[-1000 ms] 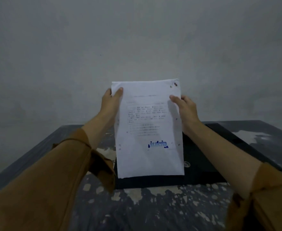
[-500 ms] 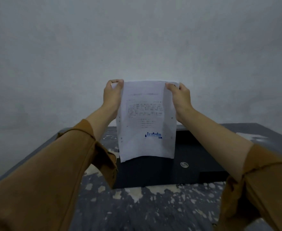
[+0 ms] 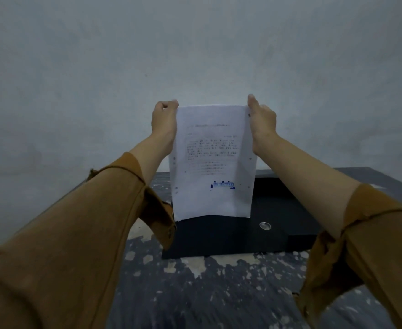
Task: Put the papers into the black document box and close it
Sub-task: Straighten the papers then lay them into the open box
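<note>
Left hand (image 3: 163, 121) and right hand (image 3: 261, 119) pinch the limp, light white printed paper sheets (image 3: 210, 162) by their top corners above the flat black document box (image 3: 242, 236).

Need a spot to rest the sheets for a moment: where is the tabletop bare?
Bare paint-flecked dark tabletop lies in front of the black flat document box, between both brown sleeves. A narrower strip runs left of it. The white stamped papers, pinched by left hand and right hand, hang over the box itself.
</note>
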